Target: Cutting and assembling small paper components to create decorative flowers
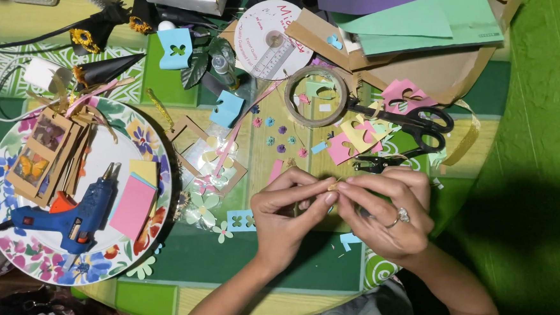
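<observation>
My left hand [289, 214] and my right hand [385, 213] meet above the table near its front edge. Their fingertips pinch a tiny yellowish piece [332, 186] between them; what it is stays too small to tell. A ring sits on a finger of my right hand. Just beyond the hands lie small paper flowers [279, 138], pink and yellow punched paper scraps [355, 137] and a small black punch tool [373, 164].
A floral plate [135, 136] at left carries a blue glue gun [72, 216], pink and yellow note paper [132, 207] and brown card frames [43, 154]. Black scissors [419, 124], a tape roll [317, 96], a disc [274, 39] and coloured paper sheets [413, 10] lie farther back.
</observation>
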